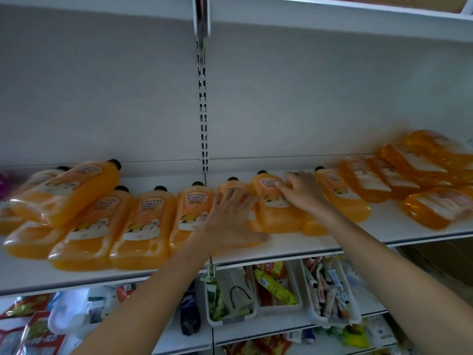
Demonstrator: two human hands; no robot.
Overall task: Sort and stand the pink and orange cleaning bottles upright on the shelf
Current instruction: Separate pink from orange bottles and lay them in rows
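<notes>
Now, on the head view, translucent orange plastic cleaning bottles with black caps (143, 226) lie flat, labels up, along the white metal shelf (307, 245), from its left end to a loose heap at its right end. The left hand (230, 219) presses, fingers spread wide, on one lying bottle (231, 185) by the front edge at mid-shelf. The right hand (302, 193) rests fairly straight fingers on the neighbouring bottle (273, 216) just beside it. A pink blur (3, 185) shows at the left edge
</notes>
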